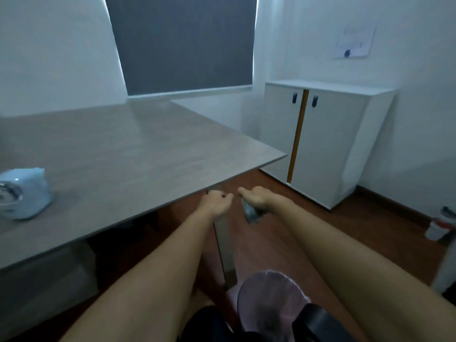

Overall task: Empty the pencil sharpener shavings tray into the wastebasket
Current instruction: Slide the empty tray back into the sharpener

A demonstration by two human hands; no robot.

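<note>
A grey wood-grain desk point(138, 149) is filling the nine o'clock side, a white two-door cabinet point(328, 144) standing at two o'clock, a dark blind point(182, 43) hanging at twelve.

This looks like a small office room. A wide grey wood-grain desk point(128, 149) on a metal leg fills the left, with a pale blue desktop pencil sharpener point(23, 193) on it. A low white two-door cabinet with small lock handles point(320, 139) stands against plain white walls, a dark roller blind point(182, 43) covers the window, a printed notice point(354, 43) is pinned up, and the floor is reddish-brown wood.
</note>
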